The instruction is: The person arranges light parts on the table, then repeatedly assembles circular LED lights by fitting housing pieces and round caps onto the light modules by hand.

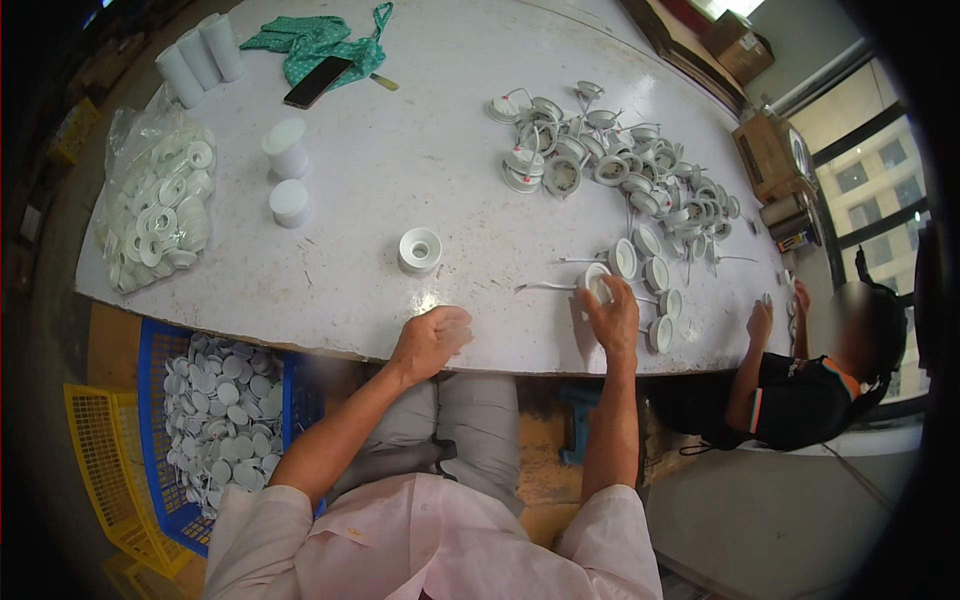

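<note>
From where I stand, I take twelve o'clock as straight away from the seated person. The step in hand looks to me like taking one piece from the row: the right hand point(614, 316) reaches forward, and its thumb and fingertips pinch the rim of a white cup point(596, 280). The left hand point(432, 342) is over the near edge of the table point(350, 215), its fingers loosely bent and a little apart, somewhat blurred; I see nothing between them.

In my judgement, the next move calls for a steady pinch and a clean lift, because the other white cups point(656, 273) lie close by, from one to four o'clock of the right hand. The white cable point(548, 287) runs out at nine o'clock from the held cup, and it could catch on something if it is dragged.

As for the places: the held cup is at the fingertips, about eleven o'clock of the right hand, and about two o'clock of the left hand, well apart from it. A white ring-shaped part point(420, 250) stands alone near the left hand, at twelve o'clock. Farther off, a heap of round fittings point(660, 160) lies between twelve and one o'clock of the right hand.
</note>
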`<state>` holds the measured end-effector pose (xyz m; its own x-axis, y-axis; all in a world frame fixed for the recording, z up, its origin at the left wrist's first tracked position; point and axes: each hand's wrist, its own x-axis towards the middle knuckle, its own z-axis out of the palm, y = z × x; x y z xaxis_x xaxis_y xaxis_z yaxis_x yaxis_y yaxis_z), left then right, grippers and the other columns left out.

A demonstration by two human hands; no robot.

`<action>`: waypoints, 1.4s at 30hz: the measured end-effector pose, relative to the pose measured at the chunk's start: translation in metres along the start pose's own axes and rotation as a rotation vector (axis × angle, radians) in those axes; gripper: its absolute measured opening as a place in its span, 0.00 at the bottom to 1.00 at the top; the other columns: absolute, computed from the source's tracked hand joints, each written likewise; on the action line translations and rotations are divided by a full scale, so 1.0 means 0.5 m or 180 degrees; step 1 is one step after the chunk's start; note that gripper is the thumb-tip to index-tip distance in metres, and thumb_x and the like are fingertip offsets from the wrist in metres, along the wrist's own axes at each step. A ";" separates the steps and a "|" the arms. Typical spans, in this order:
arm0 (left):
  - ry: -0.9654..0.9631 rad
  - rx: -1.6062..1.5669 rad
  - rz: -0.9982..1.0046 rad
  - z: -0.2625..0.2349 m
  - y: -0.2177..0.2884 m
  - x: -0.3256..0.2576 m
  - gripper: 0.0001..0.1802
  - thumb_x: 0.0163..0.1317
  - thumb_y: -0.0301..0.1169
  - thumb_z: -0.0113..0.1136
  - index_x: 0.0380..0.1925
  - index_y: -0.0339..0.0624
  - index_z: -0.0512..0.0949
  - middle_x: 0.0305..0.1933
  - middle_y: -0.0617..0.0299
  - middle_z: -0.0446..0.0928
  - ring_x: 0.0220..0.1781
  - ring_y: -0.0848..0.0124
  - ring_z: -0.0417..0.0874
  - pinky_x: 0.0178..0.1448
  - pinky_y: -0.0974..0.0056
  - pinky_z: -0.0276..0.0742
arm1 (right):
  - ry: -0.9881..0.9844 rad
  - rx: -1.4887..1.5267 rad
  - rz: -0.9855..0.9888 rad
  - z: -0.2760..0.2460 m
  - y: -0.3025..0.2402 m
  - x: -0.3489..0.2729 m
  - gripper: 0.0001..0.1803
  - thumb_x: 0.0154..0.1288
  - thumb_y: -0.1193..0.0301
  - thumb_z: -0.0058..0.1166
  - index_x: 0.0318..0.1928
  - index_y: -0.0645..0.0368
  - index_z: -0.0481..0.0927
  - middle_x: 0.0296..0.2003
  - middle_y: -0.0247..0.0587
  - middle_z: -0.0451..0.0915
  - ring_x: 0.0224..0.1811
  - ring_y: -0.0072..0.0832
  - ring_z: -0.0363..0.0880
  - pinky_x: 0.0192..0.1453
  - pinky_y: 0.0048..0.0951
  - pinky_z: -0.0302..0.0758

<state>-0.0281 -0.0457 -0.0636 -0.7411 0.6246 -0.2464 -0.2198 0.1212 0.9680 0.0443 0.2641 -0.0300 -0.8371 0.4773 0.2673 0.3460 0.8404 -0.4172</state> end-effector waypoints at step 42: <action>0.0645 0.1419 0.2303 0.014 0.171 -0.055 0.35 0.55 0.40 0.67 0.59 0.34 0.67 0.67 0.42 0.65 0.69 0.53 0.66 0.70 0.53 0.61 | -0.0066 0.3932 0.0619 -0.006 -0.266 -0.068 0.14 0.70 0.73 0.48 0.51 0.68 0.78 0.33 0.33 0.79 0.29 0.13 0.73 0.31 0.17 0.74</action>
<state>-0.0223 -0.0470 0.0264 -0.7105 0.5208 0.4732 0.5857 0.0648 0.8080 0.0279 0.1368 0.0189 -0.8271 0.5529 0.1008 -0.1546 -0.0515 -0.9866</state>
